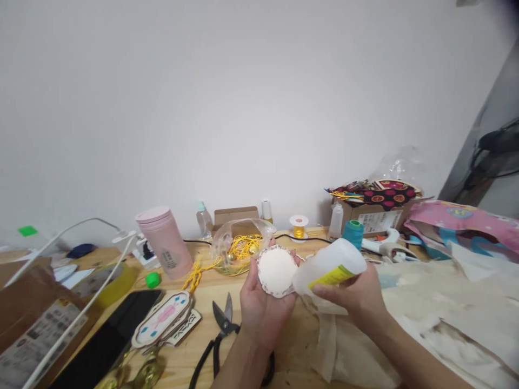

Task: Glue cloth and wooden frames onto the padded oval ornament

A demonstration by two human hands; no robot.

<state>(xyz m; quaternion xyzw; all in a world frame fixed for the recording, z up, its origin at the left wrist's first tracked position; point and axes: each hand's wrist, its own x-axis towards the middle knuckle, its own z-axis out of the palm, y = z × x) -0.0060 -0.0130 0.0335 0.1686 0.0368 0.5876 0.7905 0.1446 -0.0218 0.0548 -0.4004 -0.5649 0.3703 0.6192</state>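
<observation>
Pale wall [259, 108] backs a cluttered wooden worktop [206, 289]. Over it, the left hand [265, 310] cradles a white, patterned-edge disc [278, 271]; the right hand [363, 294] grips a tilted white bottle [330, 265] beside the disc's right edge, contact unclear. Black-handled shears [223, 323] lie near the left hand.

This looks like a small craft workshop or a craft corner at home, which of the two is unclear; a wooden surface [205, 294] against a plain wall [259, 108] carries shears [224, 324], a yellow spool [299, 231], a teal cone of thread [353, 236], tangled yellow cord [243, 246] and decorated tags [162, 319]; a pink tumbler [164, 243] and a phone [109, 337] sit among them; a cardboard box [375, 222] holds patterned pieces [389, 199].
</observation>
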